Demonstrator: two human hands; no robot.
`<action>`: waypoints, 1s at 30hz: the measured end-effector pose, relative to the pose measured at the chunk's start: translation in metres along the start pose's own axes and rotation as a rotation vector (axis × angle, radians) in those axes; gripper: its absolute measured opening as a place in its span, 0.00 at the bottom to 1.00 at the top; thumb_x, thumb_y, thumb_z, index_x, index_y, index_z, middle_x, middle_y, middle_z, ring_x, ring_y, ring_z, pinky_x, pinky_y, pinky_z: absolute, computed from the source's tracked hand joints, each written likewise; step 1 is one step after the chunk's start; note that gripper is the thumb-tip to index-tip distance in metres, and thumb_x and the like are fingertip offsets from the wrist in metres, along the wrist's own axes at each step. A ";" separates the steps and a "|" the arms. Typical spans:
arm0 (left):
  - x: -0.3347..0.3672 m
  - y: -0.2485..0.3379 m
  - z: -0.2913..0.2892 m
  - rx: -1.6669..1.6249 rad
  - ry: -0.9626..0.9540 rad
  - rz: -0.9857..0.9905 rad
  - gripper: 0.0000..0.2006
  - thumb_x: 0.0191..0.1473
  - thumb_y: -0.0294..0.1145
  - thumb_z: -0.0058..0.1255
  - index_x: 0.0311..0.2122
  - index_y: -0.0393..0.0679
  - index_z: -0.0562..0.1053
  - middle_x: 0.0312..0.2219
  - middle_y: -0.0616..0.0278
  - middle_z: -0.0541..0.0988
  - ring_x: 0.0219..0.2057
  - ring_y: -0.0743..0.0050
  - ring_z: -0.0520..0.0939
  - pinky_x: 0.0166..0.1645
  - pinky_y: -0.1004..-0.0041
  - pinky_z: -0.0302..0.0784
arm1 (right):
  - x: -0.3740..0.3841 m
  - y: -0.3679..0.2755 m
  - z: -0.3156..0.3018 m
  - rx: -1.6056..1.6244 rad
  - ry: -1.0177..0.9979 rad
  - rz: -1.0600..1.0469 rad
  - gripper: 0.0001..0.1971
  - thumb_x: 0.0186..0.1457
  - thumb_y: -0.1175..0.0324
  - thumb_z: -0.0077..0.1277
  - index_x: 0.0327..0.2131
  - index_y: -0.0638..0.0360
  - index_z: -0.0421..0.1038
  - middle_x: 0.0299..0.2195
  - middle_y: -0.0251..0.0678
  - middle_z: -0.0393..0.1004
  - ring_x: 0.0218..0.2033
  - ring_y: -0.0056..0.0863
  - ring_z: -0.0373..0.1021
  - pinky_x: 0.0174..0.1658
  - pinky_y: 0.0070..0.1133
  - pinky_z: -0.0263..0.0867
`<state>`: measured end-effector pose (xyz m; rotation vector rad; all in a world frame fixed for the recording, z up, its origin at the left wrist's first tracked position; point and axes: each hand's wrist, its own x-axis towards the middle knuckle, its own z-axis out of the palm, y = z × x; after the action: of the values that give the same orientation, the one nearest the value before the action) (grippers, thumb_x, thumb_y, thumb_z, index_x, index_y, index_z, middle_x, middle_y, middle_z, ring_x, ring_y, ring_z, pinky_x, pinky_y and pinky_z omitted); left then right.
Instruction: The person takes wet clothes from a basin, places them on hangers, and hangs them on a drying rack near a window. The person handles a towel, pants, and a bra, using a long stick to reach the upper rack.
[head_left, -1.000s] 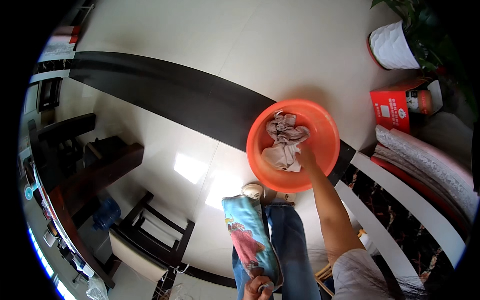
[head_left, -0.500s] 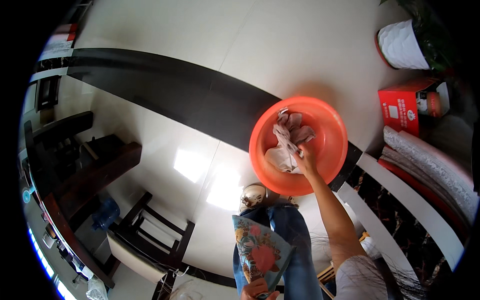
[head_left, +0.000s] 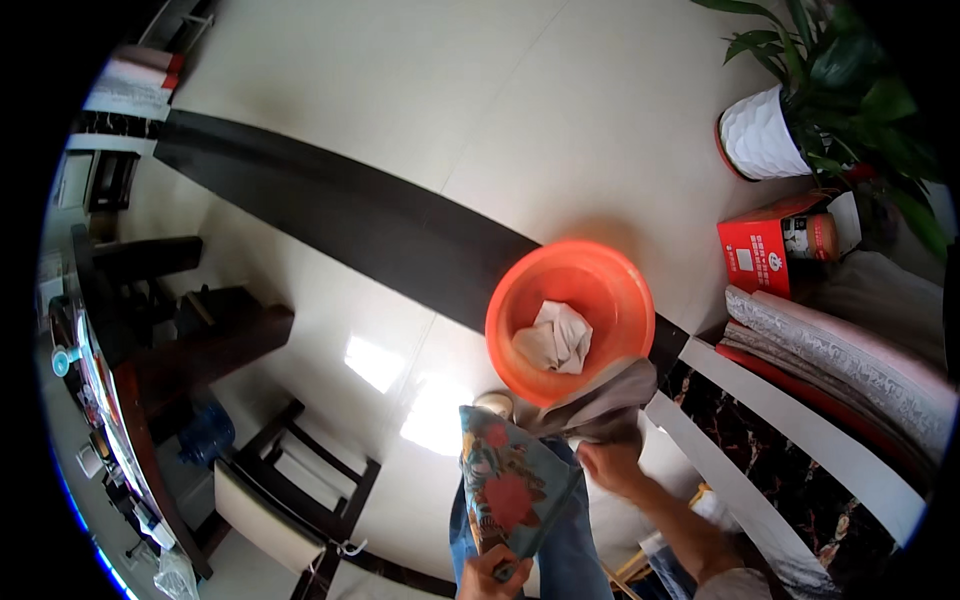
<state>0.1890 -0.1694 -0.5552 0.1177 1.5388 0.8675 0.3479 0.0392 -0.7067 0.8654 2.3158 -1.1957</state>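
An orange basin [head_left: 632, 292] stands on the floor in front of me. Inside it lies a crumpled pale cloth [head_left: 558, 338]. My right hand [head_left: 612, 466] is closed on a grey-brown cloth [head_left: 606, 402], which hangs over the basin's near right rim and is smeared by motion. Low in the picture, my left hand [head_left: 495, 572] grips the narrow end of a flat, fan-shaped teal piece with a flower pattern [head_left: 508, 488]. That piece is in front of my jeans, its wide end toward the basin.
To the right are a red box [head_left: 755, 250], a potted plant [head_left: 765, 138] and stacked folded textiles [head_left: 835, 345]. A dark wooden chair [head_left: 270, 515] and a blue water bottle [head_left: 207, 432] stand at the left. A black strip [head_left: 340, 205] crosses the pale tiled floor.
My right hand has lifted the grey-brown cloth out of the basin toward me, leaving the pale cloth inside. My left hand still grips the flowered piece. The view has shifted somewhat.
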 end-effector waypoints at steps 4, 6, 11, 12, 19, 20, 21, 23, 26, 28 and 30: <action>0.009 0.017 0.019 0.179 0.195 0.220 0.16 0.44 0.18 0.53 0.41 0.41 0.68 0.31 0.65 0.73 0.23 0.83 0.67 0.28 0.80 0.66 | -0.017 -0.067 -0.021 0.448 0.018 -0.013 0.06 0.51 0.70 0.48 0.34 0.56 0.66 0.28 0.39 0.72 0.29 0.43 0.70 0.29 0.28 0.66; 0.019 0.040 0.022 0.266 0.210 0.249 0.21 0.43 0.19 0.55 0.46 0.40 0.68 0.33 0.60 0.75 0.23 0.78 0.69 0.25 0.76 0.66 | -0.029 -0.083 -0.019 0.691 -0.107 -0.121 0.08 0.53 0.70 0.49 0.37 0.57 0.68 0.28 0.37 0.72 0.28 0.37 0.71 0.30 0.26 0.65; 0.014 0.006 0.013 0.307 0.053 0.231 0.07 0.44 0.23 0.55 0.32 0.38 0.72 0.21 0.53 0.73 0.19 0.64 0.69 0.23 0.68 0.65 | -0.029 -0.095 -0.030 0.717 -0.494 -0.318 0.11 0.54 0.63 0.51 0.39 0.58 0.70 0.32 0.35 0.73 0.33 0.28 0.71 0.36 0.21 0.65; 0.016 0.007 0.008 0.347 0.026 0.351 0.06 0.44 0.23 0.54 0.30 0.38 0.72 0.20 0.53 0.72 0.18 0.60 0.68 0.24 0.67 0.64 | -0.021 -0.074 -0.020 0.913 -0.528 -0.296 0.11 0.55 0.63 0.50 0.38 0.59 0.70 0.32 0.35 0.73 0.33 0.26 0.71 0.38 0.21 0.65; 0.003 -0.006 -0.012 0.344 -0.014 0.472 0.07 0.46 0.28 0.52 0.26 0.34 0.71 0.24 0.56 0.73 0.21 0.66 0.71 0.26 0.68 0.65 | 0.136 0.147 0.127 1.087 0.435 0.462 0.10 0.50 0.63 0.50 0.29 0.62 0.71 0.19 0.31 0.71 0.20 0.19 0.67 0.22 0.18 0.63; -0.001 -0.003 -0.012 0.240 0.011 0.336 0.08 0.47 0.29 0.52 0.27 0.34 0.71 0.24 0.57 0.73 0.21 0.68 0.70 0.27 0.69 0.65 | 0.155 0.210 0.163 0.852 0.516 0.487 0.11 0.49 0.63 0.51 0.29 0.62 0.71 0.18 0.32 0.70 0.19 0.19 0.67 0.21 0.18 0.62; 0.003 -0.004 -0.016 0.136 0.002 0.196 0.08 0.48 0.30 0.52 0.27 0.34 0.71 0.24 0.59 0.74 0.22 0.71 0.70 0.28 0.70 0.66 | 0.158 0.268 0.187 0.602 0.605 0.540 0.11 0.48 0.63 0.52 0.28 0.62 0.71 0.16 0.32 0.69 0.18 0.20 0.67 0.19 0.19 0.61; 0.003 -0.007 -0.025 0.207 0.239 0.353 0.12 0.49 0.35 0.52 0.30 0.34 0.73 0.25 0.57 0.72 0.27 0.68 0.70 0.34 0.70 0.65 | 0.208 0.271 0.200 0.468 0.636 0.646 0.11 0.47 0.63 0.53 0.25 0.61 0.69 0.16 0.33 0.68 0.17 0.20 0.65 0.20 0.19 0.62; 0.018 -0.008 -0.035 0.305 0.390 0.493 0.17 0.50 0.42 0.50 0.21 0.36 0.74 0.23 0.55 0.75 0.26 0.65 0.70 0.35 0.67 0.64 | 0.256 0.245 0.196 0.732 0.691 0.828 0.11 0.47 0.63 0.53 0.23 0.61 0.68 0.15 0.31 0.65 0.16 0.21 0.62 0.20 0.21 0.60; 0.029 0.018 -0.034 0.287 0.365 0.534 0.23 0.52 0.46 0.45 0.15 0.37 0.74 0.18 0.56 0.76 0.24 0.64 0.69 0.32 0.67 0.63 | 0.267 0.227 0.195 1.021 0.566 0.780 0.11 0.46 0.64 0.54 0.22 0.61 0.67 0.15 0.30 0.63 0.16 0.21 0.60 0.20 0.22 0.57; 0.030 0.017 -0.039 0.277 0.299 0.532 0.23 0.52 0.46 0.46 0.14 0.38 0.73 0.18 0.56 0.77 0.23 0.65 0.70 0.32 0.66 0.63 | 0.262 0.234 0.184 0.769 0.533 0.696 0.11 0.47 0.62 0.53 0.22 0.60 0.67 0.16 0.28 0.61 0.17 0.20 0.58 0.22 0.23 0.55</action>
<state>0.1414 -0.1581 -0.5731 0.6457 1.9453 1.1152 0.3261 0.0811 -1.1007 2.2487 1.5338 -1.6317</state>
